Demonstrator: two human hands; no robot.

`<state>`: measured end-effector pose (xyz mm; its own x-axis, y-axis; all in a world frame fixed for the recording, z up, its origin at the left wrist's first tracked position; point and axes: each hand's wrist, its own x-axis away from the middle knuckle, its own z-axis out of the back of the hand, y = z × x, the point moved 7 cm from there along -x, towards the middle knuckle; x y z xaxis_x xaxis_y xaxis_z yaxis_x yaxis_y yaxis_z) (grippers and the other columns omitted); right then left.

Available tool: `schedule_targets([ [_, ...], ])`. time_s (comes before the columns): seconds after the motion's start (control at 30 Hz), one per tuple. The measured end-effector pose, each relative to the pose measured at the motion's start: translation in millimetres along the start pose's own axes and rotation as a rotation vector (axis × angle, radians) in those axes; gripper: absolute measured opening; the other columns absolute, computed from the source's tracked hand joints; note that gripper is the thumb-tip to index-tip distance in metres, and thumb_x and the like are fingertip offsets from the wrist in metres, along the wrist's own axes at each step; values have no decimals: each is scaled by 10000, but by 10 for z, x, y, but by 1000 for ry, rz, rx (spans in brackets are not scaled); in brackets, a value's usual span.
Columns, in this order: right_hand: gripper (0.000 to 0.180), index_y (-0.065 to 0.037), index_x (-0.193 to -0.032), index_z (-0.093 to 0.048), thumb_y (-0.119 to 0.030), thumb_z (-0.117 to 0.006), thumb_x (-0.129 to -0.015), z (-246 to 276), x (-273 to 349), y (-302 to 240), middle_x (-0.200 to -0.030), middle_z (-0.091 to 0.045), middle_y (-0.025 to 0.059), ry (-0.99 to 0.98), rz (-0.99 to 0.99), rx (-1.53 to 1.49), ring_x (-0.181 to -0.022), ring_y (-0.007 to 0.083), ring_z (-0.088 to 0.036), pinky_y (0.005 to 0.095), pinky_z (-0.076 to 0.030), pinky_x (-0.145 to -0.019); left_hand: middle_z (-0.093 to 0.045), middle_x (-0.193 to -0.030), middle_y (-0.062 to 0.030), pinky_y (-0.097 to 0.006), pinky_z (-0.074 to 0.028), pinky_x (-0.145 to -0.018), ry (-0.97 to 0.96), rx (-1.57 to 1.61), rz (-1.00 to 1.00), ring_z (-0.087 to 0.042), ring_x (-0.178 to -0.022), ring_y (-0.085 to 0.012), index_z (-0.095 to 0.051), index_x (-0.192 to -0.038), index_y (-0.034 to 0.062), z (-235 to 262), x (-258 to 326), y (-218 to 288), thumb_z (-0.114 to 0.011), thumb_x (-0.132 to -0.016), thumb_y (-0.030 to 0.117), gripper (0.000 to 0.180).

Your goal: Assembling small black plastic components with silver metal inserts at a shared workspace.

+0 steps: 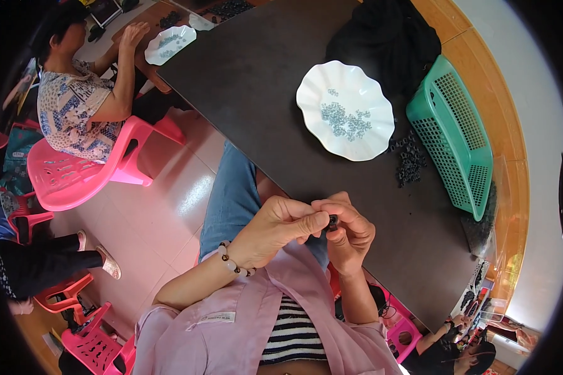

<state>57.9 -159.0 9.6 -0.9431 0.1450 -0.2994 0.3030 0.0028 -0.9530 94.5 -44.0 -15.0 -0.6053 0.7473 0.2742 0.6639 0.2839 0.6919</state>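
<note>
In front of my chest, just over the table's near edge, my two hands meet with their fingertips together. Between the thumb and fingers of my right hand (351, 240) is a small black part (333, 220). My left hand (291, 226) is closed in a pinch right against that part; what it grips is hidden by the fingers. Beyond my hands, a white scalloped plate (313, 115) carries many tiny clear pieces (346, 122). To the plate's right lies a loose heap of small black parts (410, 161) on the dark table (250, 87).
A green plastic basket (453, 134) stands at the table's right side, with black cloth (385, 44) behind the plate. At the upper left a person (84, 100) sits on a pink chair (75, 172) near another white plate (170, 45). More people and chairs are around.
</note>
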Motion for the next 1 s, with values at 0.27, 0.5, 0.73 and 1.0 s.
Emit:
schedule_targets([
  [0.27, 407, 3, -1052, -686, -353, -691, -854, -26, -5, -26, -1012, -697, 120, -3, 52, 24, -795, 163, -519, 274, -417, -695, -575, -688, 29, -201, -341, -548, 4, -32, -6, -450, -628, -39, -719, -838, 48, 16, 26, -51, -669, -898, 333, 295],
  [0.5, 402, 15, -1065, -685, -329, -687, -857, -59, -8, 30, -1048, -697, 107, 20, -23, -45, -801, 147, -518, 248, -400, -675, -583, -707, 32, -206, -362, -583, 38, 78, -26, -454, -652, -45, -722, -855, 45, 10, 33, -52, -663, -902, 316, 281],
  [0.73, 396, 15, -1070, -682, -327, -673, -870, -101, 24, 76, -996, -693, 121, 77, -86, -202, -812, 149, -531, 254, -414, -661, -581, -715, 27, -212, -363, -588, 49, 107, -28, -459, -652, -54, -712, -850, 41, 19, 28, -114, -661, -905, 295, 265],
  [1.0, 258, 12, -1126, -659, -101, -607, -900, -87, -23, 29, -933, -646, 68, -35, -191, -156, -793, 124, -550, 266, -468, -693, -546, -737, 19, -217, -342, -588, 139, 123, -42, -435, -637, -51, -642, -823, 40, 85, 51, -137, -610, -941, 257, 249],
])
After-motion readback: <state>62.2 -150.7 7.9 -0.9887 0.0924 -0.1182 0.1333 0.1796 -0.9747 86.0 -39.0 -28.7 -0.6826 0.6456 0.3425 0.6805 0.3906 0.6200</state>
